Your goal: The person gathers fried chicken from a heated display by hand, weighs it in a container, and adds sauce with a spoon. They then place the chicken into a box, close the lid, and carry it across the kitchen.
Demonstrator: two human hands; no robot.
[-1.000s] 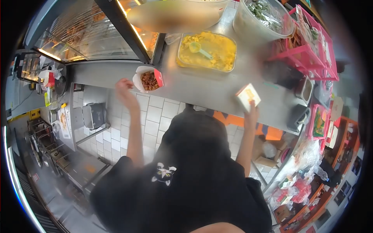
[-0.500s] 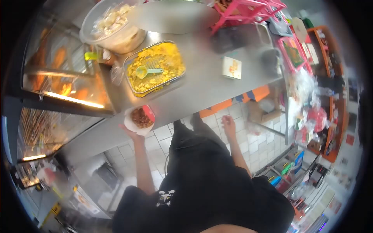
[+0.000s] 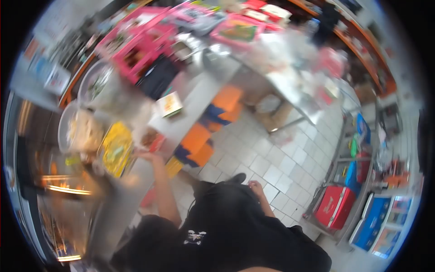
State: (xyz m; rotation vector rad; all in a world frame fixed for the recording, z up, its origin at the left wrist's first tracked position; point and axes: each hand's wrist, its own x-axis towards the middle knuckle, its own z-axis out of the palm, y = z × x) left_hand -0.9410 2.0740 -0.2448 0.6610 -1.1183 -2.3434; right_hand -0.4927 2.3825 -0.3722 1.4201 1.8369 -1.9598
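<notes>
My left hand [image 3: 147,155] is at the steel counter's edge, closed on a small open box [image 3: 152,139] with brown food inside and a red flap on its right. Just left of the box lies a metal tray of yellow food [image 3: 117,149], with a pale green scoop [image 3: 118,152] in it. My right hand [image 3: 256,186] hangs low over the tiled floor, beside my dark clothing. Its fingers look curled, but blur hides whether anything is in them.
A white printed box [image 3: 169,104] stands on the steel counter [image 3: 195,95]. Behind are pink baskets [image 3: 136,50], a black container [image 3: 157,77] and a large tub [image 3: 81,129]. A lit glass cabinet [image 3: 63,181] is at left. A red cooler [image 3: 335,207] stands at lower right.
The view has swung to the right, bringing the red cooler into sight. The food box, still in my left hand, is now right of the yellow food tray, nearer the white box.
</notes>
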